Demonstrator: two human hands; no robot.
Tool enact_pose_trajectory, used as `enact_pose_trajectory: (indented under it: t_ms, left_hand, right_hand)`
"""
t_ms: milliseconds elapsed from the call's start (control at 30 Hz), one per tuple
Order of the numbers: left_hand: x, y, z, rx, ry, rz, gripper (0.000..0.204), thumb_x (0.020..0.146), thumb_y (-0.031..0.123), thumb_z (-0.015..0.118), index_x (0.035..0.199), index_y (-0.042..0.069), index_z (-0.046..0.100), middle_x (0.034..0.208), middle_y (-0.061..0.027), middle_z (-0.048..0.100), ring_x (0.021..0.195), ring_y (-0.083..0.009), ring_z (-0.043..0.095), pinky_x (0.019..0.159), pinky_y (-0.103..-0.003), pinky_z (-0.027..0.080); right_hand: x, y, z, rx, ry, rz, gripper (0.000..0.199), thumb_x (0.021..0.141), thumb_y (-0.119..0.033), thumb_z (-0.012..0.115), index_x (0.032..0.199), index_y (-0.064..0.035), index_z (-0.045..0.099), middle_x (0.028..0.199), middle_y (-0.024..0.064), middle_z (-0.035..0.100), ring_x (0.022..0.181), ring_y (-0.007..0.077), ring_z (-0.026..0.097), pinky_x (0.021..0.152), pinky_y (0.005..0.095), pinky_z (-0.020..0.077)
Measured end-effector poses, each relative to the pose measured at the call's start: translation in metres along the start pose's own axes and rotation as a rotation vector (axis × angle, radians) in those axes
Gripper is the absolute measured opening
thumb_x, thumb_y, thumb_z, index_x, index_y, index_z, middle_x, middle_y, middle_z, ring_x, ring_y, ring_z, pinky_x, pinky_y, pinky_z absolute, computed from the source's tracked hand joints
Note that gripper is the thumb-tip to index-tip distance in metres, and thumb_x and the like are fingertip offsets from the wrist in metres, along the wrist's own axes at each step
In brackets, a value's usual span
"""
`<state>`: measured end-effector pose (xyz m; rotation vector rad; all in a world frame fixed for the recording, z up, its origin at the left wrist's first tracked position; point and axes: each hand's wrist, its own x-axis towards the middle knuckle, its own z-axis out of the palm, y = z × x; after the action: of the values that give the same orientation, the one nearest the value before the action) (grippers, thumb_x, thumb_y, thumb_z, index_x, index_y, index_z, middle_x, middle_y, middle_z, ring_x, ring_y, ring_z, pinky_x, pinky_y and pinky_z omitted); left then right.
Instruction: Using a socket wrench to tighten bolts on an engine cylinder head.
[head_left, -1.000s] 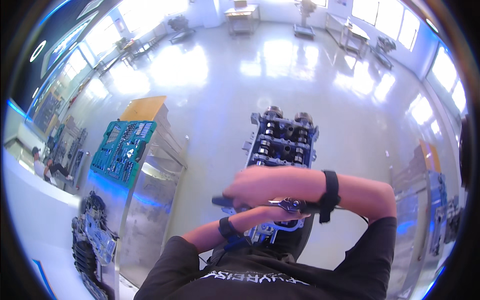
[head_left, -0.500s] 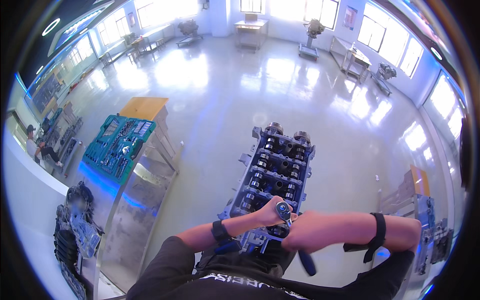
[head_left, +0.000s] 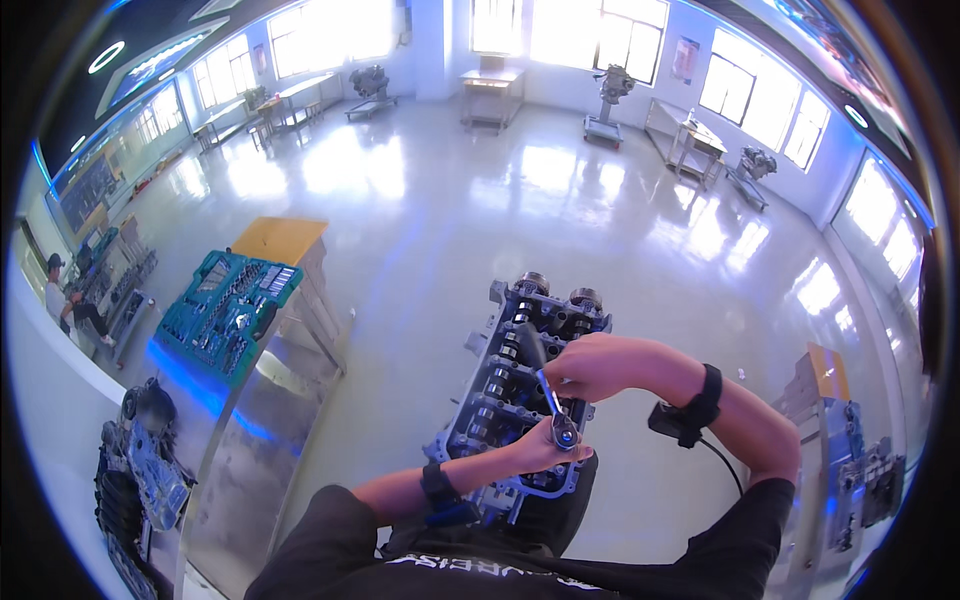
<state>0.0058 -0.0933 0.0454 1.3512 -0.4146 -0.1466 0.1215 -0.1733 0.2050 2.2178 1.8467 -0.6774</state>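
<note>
A cylinder head with two camshafts stands lengthwise in front of me, the round camshaft ends at its far side. Over its near part is a ratchet wrench, its round head close to me and its dark handle pointing away, slightly left. My left hand is closed around the wrench just below its head; whatever sits under the fingers is hidden. My right hand grips the handle from the right side, fingers curled. Straps with small dark devices circle both wrists.
To the left, a metal workbench carries an open teal socket set case and a yellow-brown board. Dark engine parts lie nearer me. Another bench with parts stands at right. A seated person is far left.
My right hand has swung the ratchet handle from pointing toward me to pointing away across the cylinder head. My left hand stays at the wrench head. The view has shifted slightly.
</note>
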Motion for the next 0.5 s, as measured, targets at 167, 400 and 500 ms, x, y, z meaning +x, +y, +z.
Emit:
enact_pose_trajectory:
  t_ms: [167,400,500]
  left_hand:
    - [0.007,0.006,0.010,0.228,0.084,-0.145,0.033,0.091,0.024,0.060,0.062,0.009,0.050,0.059,0.0070,0.045,0.056,-0.0024,0.038,0.049,-0.024,0.029]
    - [0.011,0.003,0.007,0.073,0.099,-0.104,0.028,0.089,0.022,0.063,0.065,0.009,0.054,0.062,0.0062,0.047,0.057,-0.0045,0.041,0.054,-0.025,0.036]
    - [0.012,-0.002,0.002,-0.038,0.127,-0.113,0.026,0.088,0.021,0.065,0.066,0.009,0.056,0.063,0.0058,0.049,0.057,-0.0053,0.042,0.056,-0.026,0.039]
  right_hand:
    - [0.016,-0.041,-0.013,-0.116,-0.093,-0.161,0.024,0.074,-0.022,0.061,0.087,-0.0028,0.060,0.072,0.0107,0.063,0.072,0.0317,0.064,0.060,0.0407,0.0480]
    - [-0.002,-0.073,0.009,-0.144,-0.106,-0.320,0.024,0.078,-0.021,0.059,0.089,-0.0008,0.058,0.081,0.0105,0.062,0.073,0.0315,0.064,0.059,0.0433,0.0499]
    - [-0.018,-0.075,0.019,-0.056,-0.012,-0.326,0.021,0.079,-0.020,0.058,0.090,-0.0015,0.059,0.085,0.0104,0.060,0.075,0.0326,0.063,0.061,0.0432,0.0507]
